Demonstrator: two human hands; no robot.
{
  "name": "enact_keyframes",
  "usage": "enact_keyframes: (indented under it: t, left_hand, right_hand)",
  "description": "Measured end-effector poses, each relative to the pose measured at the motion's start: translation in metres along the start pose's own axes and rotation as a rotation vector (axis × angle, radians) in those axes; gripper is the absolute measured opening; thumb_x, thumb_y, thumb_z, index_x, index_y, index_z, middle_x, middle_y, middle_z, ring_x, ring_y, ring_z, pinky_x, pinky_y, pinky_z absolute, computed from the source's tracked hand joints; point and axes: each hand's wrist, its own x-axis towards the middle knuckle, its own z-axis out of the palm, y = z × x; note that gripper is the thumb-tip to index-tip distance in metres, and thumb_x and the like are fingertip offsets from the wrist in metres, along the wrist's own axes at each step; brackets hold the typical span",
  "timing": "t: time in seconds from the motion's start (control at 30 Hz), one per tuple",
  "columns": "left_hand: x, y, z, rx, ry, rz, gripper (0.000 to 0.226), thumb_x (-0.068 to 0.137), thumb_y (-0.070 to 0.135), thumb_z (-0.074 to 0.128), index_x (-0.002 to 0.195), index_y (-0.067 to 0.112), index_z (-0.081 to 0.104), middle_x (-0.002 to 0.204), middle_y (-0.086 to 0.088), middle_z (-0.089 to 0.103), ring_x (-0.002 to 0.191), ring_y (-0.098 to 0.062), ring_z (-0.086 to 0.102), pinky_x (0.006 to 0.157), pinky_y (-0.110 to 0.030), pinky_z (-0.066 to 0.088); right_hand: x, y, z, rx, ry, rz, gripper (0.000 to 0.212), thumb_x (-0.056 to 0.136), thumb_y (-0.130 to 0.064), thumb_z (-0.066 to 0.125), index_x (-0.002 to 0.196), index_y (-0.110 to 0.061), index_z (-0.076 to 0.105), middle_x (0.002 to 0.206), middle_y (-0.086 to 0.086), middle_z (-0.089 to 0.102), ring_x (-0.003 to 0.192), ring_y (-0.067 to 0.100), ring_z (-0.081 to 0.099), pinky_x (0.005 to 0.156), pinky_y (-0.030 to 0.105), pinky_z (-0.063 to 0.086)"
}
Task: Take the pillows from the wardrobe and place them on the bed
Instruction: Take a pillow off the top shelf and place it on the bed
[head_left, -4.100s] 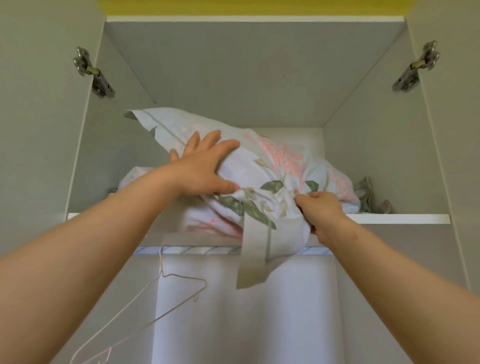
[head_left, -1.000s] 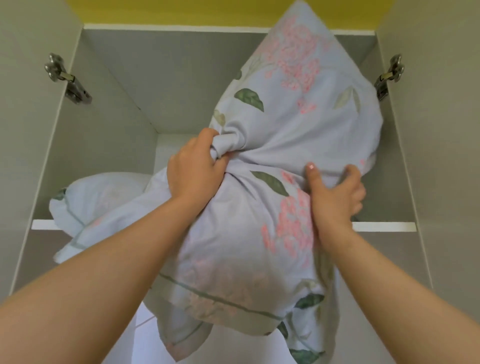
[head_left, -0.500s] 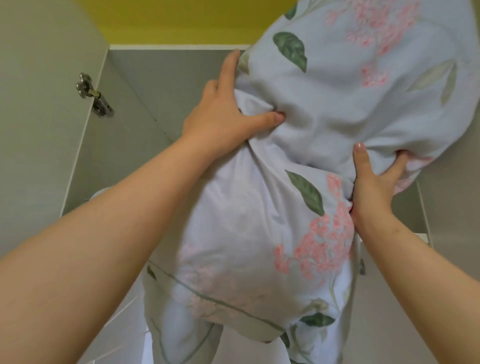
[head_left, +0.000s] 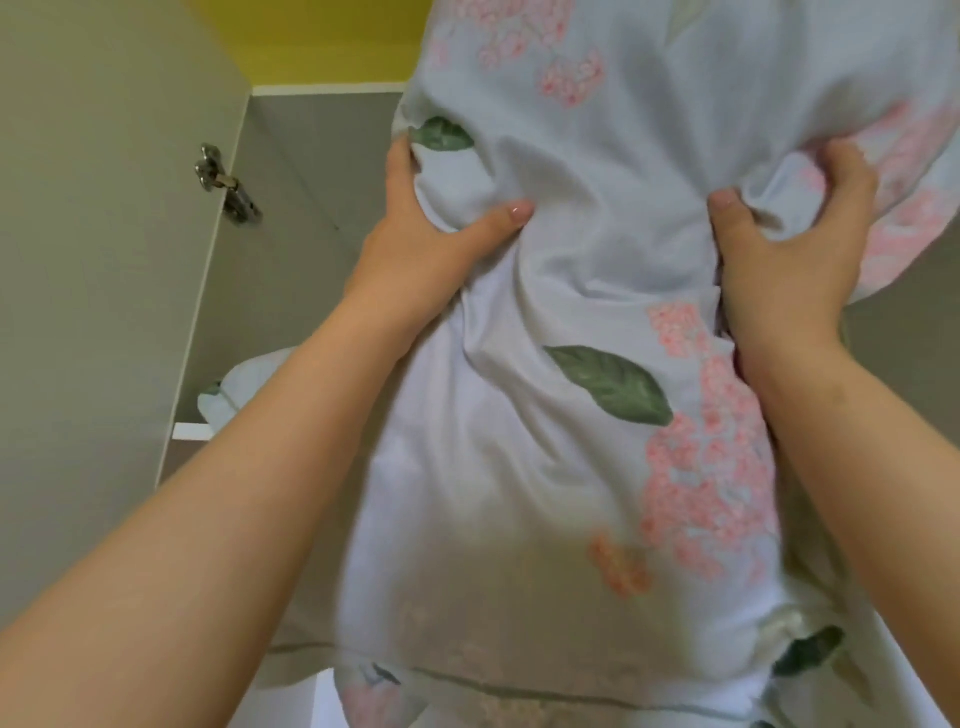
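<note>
A pale blue pillow (head_left: 571, 426) with pink flowers and green leaves hangs in front of me, out of the wardrobe, filling most of the view. My left hand (head_left: 426, 239) grips its left side, thumb pressed into the cloth. My right hand (head_left: 795, 244) clutches a bunch of fabric on its right side. A second pale pillow (head_left: 234, 387) lies on the upper wardrobe shelf (head_left: 189, 431) at the left, mostly hidden behind my left forearm.
The open wardrobe door (head_left: 104, 260) stands at the left with a metal hinge (head_left: 226, 187). The grey wardrobe back wall (head_left: 322, 171) and a yellow wall (head_left: 322, 41) above it show behind the pillow.
The pillow has come further toward me and slightly lower. My right hand has bunched more fabric, and my left hand has shifted its hold on the left side.
</note>
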Motion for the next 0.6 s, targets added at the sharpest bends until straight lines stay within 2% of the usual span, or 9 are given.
enact_keyframes:
  t: [0.17, 0.37, 0.6]
  left_hand:
    - [-0.016, -0.01, -0.002, -0.014, 0.106, -0.049, 0.102, 0.055, 0.055, 0.076, 0.139, 0.034, 0.023, 0.135, 0.009, 0.049, 0.117, -0.015, 0.053, 0.101, -0.042, 0.044]
    - [-0.04, -0.018, 0.005, -0.058, 0.157, -0.098, 0.094, 0.052, 0.056, 0.074, 0.134, 0.033, 0.034, 0.129, 0.009, 0.054, 0.114, -0.016, 0.056, 0.099, -0.043, 0.045]
    - [-0.079, -0.031, 0.022, -0.097, 0.158, -0.178, 0.09, 0.052, 0.056, 0.074, 0.131, 0.034, 0.037, 0.125, 0.011, 0.057, 0.11, -0.013, 0.058, 0.097, -0.043, 0.047]
  right_hand:
    - [-0.011, -0.003, -0.006, -0.037, -0.06, 0.039, 0.054, 0.08, -0.031, 0.062, 0.129, -0.019, 0.043, 0.128, -0.002, 0.051, 0.119, 0.014, 0.046, 0.101, 0.023, 0.036]
    - [-0.027, 0.002, -0.018, -0.02, -0.072, 0.091, 0.054, 0.083, -0.026, 0.062, 0.132, -0.019, 0.042, 0.134, -0.002, 0.048, 0.119, 0.006, 0.041, 0.093, 0.009, 0.028]
    - [-0.056, 0.015, -0.048, -0.086, -0.094, 0.123, 0.049, 0.083, -0.025, 0.061, 0.128, -0.017, 0.045, 0.131, -0.003, 0.05, 0.118, 0.005, 0.043, 0.097, 0.012, 0.031]
